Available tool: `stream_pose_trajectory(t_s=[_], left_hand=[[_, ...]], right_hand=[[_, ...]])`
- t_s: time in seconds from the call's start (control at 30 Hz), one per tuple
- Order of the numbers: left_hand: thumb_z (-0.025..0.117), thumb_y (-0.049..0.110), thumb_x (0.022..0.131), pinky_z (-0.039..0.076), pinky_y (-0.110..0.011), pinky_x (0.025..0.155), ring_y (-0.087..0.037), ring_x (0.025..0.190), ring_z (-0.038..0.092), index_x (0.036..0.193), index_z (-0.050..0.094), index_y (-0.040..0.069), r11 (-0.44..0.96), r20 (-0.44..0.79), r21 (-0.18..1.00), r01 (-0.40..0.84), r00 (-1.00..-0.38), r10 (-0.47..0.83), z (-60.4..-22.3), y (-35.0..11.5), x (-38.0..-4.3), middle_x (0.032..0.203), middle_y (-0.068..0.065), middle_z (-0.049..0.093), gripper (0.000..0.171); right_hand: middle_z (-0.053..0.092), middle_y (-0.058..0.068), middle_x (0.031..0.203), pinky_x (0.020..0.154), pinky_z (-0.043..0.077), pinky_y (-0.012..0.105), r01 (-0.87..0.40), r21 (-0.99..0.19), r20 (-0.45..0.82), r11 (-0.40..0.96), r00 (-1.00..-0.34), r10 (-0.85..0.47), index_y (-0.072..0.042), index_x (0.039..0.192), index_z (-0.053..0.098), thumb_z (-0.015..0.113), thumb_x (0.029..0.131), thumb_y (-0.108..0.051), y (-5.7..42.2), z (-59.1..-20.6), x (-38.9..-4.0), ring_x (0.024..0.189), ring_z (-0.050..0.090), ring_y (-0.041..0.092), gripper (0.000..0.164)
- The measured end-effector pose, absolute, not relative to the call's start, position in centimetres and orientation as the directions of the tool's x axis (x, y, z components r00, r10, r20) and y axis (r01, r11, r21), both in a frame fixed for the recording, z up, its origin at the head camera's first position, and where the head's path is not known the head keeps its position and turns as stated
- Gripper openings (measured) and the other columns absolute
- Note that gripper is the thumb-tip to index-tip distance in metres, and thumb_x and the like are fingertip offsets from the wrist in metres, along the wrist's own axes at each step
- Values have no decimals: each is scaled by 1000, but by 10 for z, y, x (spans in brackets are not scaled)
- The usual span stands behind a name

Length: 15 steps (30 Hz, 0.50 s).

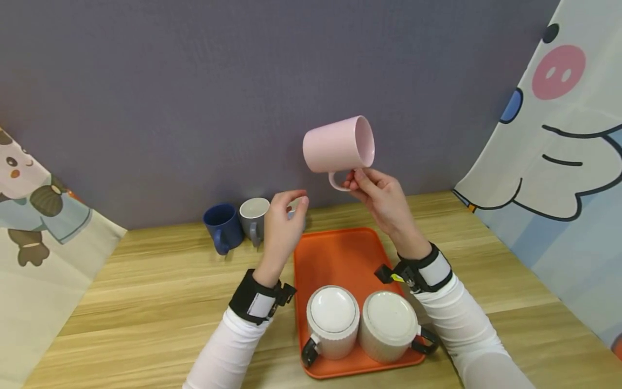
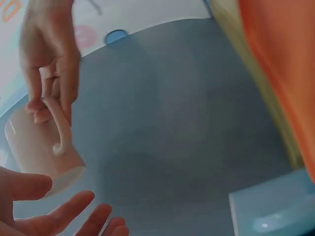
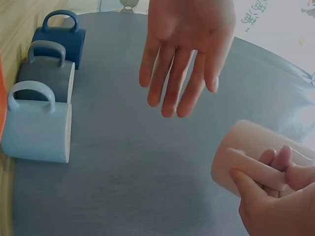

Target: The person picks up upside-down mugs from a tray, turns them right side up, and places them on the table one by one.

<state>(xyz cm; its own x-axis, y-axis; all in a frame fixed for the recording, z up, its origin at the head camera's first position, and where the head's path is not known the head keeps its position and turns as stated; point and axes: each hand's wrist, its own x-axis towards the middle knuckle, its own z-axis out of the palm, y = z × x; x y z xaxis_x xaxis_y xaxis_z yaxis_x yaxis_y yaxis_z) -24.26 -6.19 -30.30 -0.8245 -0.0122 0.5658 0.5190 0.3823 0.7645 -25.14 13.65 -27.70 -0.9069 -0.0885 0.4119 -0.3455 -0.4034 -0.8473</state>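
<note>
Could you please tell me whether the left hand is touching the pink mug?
Apart: the right wrist view shows a clear gap between the left hand and the pink mug.

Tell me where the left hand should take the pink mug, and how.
Probably round the base end of the pink mug, with the left hand coming from the left: the mug is tipped sideways, base left, mouth right, and the right hand grips the handle below.
</note>
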Motion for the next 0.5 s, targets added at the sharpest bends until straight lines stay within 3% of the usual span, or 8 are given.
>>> stream_pose_trajectory(t_s=[0.23, 0.5], left_hand=[[60, 15, 93, 40, -45, 98, -32, 113, 50, 111, 66, 2, 552, 643, 612, 567, -763, 70, -328, -63, -244, 121, -15, 58, 24], [64, 11, 89, 41, -46, 93, -37, 106, 51, 108, 66, -1, 621, 744, 446, 645, -653, 144, -348, -66, -245, 118, -19, 59, 23]], right_hand=[[66, 2, 87, 82, 54, 23, -389, -858, 425, -334, -904, -40, -6, 93, 66, 54, 95, -9, 136, -285, -261, 84, 64, 10, 13], [66, 1, 82, 83, 54, 24, -421, -863, 435, -279, -900, 11, -3, 91, 66, 57, 94, -9, 136, -294, -272, 80, 64, 10, 11]])
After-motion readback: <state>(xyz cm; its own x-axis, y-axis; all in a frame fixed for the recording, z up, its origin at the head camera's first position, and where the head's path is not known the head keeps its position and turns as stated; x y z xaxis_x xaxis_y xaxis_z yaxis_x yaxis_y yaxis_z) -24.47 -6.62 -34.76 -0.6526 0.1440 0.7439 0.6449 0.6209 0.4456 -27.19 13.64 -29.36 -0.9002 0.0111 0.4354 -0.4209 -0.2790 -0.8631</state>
